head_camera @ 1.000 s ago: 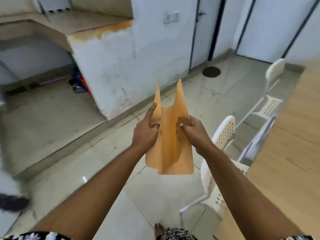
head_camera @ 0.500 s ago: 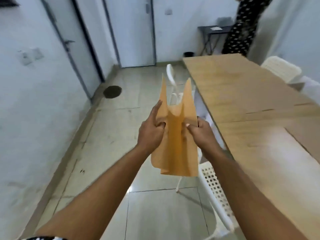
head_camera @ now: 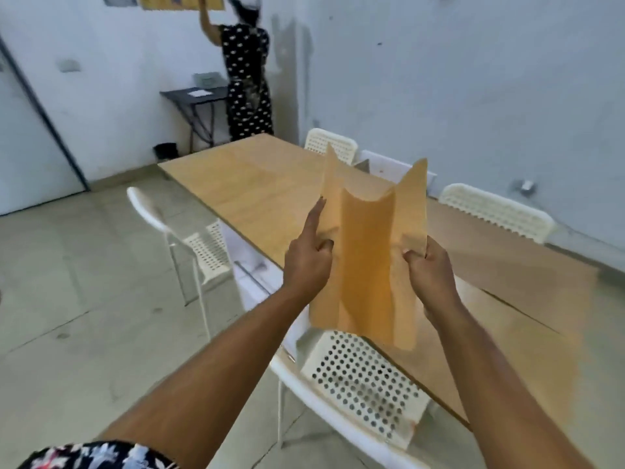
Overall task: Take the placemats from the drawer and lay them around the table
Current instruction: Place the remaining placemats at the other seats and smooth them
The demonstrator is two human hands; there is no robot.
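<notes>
Orange placemats [head_camera: 368, 252] hang upright in front of me, bowed into a trough with both top corners sticking up. My left hand [head_camera: 309, 257] grips their left edge, its index finger pointing up along the mat. My right hand [head_camera: 427, 267] pinches the right edge with curled fingers. The mats are held in the air above the near long edge of the wooden table [head_camera: 270, 194], which stretches away ahead and to the right. How many mats are in the stack cannot be told.
A white perforated chair [head_camera: 358, 380] stands just below my hands, another white chair [head_camera: 199, 245] to the left, two more along the far side. A person in a dotted dress [head_camera: 248, 79] stands at the back wall by a small dark side table [head_camera: 192, 96].
My view has swung right from the floor and doors to face the table. Both hands kept their hold and spread apart, widening the mats, now over the table's edge.
</notes>
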